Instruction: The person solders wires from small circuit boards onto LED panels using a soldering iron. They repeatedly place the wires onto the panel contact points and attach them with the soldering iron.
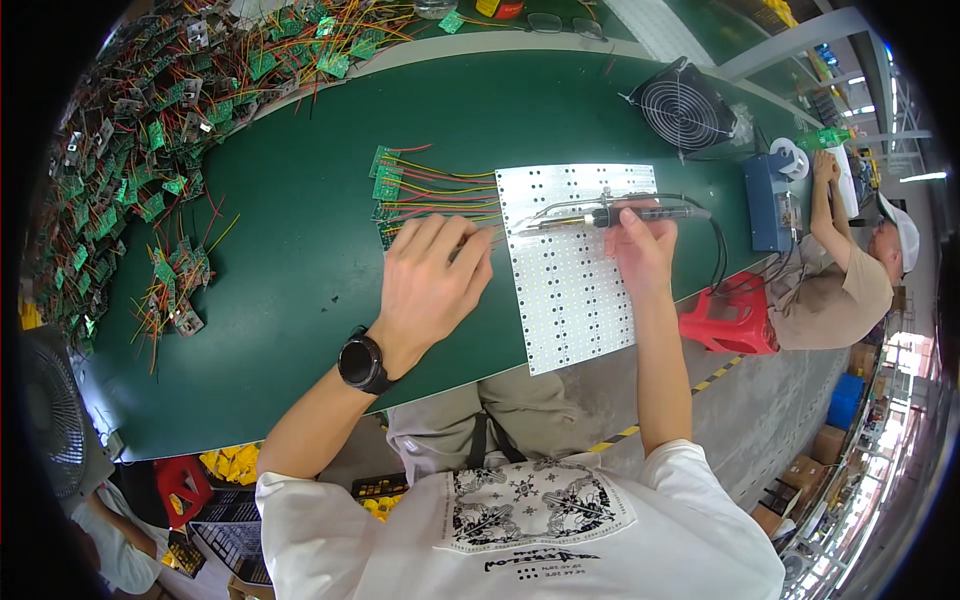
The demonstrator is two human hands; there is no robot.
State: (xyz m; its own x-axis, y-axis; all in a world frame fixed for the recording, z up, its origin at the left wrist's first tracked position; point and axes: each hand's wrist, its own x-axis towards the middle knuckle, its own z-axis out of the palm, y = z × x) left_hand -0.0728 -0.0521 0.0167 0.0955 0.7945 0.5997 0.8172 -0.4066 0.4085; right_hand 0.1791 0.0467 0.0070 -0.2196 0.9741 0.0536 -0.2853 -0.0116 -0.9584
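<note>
— Wires (pixel 440 195), red and yellow, run from small green boards (pixel 385 185) to the white panel's left edge; what pins them?

— The left hand (pixel 432 280), fingers together and flat, presses down on them just beside the white LED panel (pixel 575 280) on the green table (pixel 280 280).

— And further right?

— The right hand (pixel 640 245) is clamped around a soldering iron (pixel 610 215), tip pointing left near the panel's upper left. Beyond it sit a blue box (pixel 768 200) and a black fan (pixel 685 105); brown cartons (pixel 830 440) stand on the floor at far right.
</note>
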